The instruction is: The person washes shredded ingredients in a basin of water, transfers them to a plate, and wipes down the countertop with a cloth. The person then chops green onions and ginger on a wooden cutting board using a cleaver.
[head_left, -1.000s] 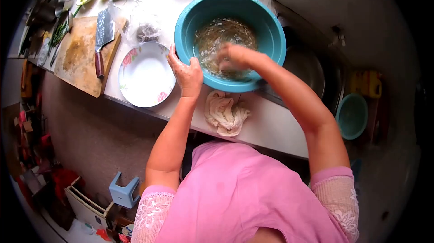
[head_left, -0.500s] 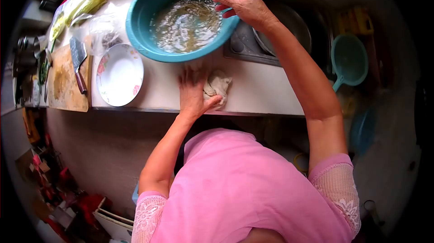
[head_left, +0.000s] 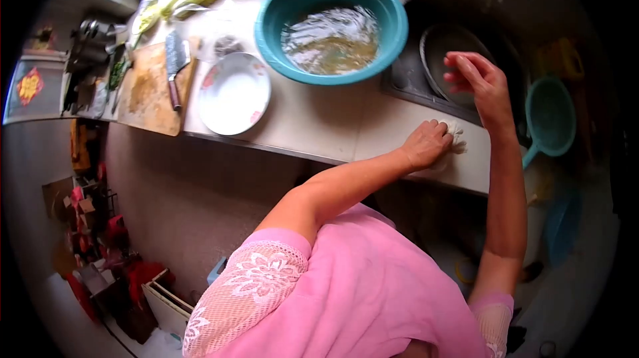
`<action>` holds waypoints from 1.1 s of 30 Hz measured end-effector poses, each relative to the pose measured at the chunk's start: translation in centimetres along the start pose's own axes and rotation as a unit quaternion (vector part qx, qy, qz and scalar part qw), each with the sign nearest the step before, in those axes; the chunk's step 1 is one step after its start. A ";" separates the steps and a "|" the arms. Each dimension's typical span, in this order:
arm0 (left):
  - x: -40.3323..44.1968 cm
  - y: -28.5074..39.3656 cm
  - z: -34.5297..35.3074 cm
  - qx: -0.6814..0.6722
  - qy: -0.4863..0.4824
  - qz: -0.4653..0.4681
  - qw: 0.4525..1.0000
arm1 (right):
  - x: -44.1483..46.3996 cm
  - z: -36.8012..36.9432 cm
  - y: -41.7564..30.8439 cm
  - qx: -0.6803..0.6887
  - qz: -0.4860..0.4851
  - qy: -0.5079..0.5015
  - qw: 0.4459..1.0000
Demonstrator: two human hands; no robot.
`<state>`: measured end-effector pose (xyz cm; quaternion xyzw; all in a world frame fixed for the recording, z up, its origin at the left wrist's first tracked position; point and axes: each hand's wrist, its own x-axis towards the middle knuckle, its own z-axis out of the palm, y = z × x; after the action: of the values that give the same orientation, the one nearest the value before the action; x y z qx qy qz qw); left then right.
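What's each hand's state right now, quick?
Left hand: closed on the pale cloth.
Right hand: open, fingers loosely bent, nothing visible in it.

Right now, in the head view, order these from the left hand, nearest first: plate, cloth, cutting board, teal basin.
1. Cloth, at the left hand
2. Teal basin, back left
3. Plate, left of basin
4. Cutting board, far left
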<state>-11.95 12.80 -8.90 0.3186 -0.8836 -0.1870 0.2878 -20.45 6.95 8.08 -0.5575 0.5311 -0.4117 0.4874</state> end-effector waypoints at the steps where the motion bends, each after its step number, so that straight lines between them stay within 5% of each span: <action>1: -0.3 -0.9 -1.1 0.007 0.056 -0.003 0.998 | 0.3 0.6 0.0 0.018 0.005 -0.001 1.000; 2: -0.8 -1.7 -2.2 -0.004 -0.036 -0.056 0.998 | 0.7 1.4 0.1 0.040 -0.004 -0.012 0.999; 4: -2.5 -2.1 -6.5 0.051 0.035 -0.046 0.997 | 1.5 4.0 -0.4 0.055 -0.003 -0.026 0.998; 5: -3.5 -2.6 -8.8 -0.008 -0.058 -0.081 0.995 | 2.1 5.4 -0.4 0.066 -0.001 -0.038 0.997; 8: -7.8 -5.2 -15.3 -0.067 -0.140 -0.103 0.982 | 3.3 9.8 -0.5 0.046 0.021 -0.057 0.997; 11: -13.6 -9.4 -22.4 -0.075 0.055 -0.120 0.988 | 4.2 13.8 0.8 -0.008 0.029 -0.070 0.997; 14: -17.4 -16.1 -29.4 -0.006 0.301 -0.222 0.927 | 4.1 16.7 2.0 -0.039 0.029 -0.046 0.998; 15: -18.2 -18.4 -32.1 0.141 0.319 -0.232 0.908 | 4.0 17.5 2.0 -0.036 0.035 -0.035 0.998; 17: -18.9 -23.3 -34.4 0.158 0.324 -0.347 0.866 | 3.7 18.7 1.6 -0.042 0.046 -0.015 0.998; 21: -16.6 -30.3 -36.3 0.182 0.283 -0.370 0.866 | 3.4 19.5 0.1 -0.057 0.071 -0.004 0.996; 23: -15.7 -33.8 -36.0 0.078 0.207 -0.339 0.914 | 3.4 19.4 -0.6 -0.070 0.075 0.008 0.995; 26: -14.5 -39.3 -35.1 -0.022 0.188 -0.407 0.894 | 3.1 18.3 -1.2 -0.079 0.084 0.020 0.993; 28: -12.8 -38.3 -36.7 -0.279 0.309 -0.418 0.808 | 3.3 17.1 -1.0 -0.084 0.083 0.031 0.993; 33: -9.6 -40.7 -41.8 -0.411 0.415 -0.293 0.757 | 4.4 15.3 -1.0 -0.085 0.094 0.041 0.991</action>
<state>38.91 -16.48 -1.63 0.4592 -0.3791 -0.4568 0.6609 -4.92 4.12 5.95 -0.5273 0.6340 -0.3394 0.4526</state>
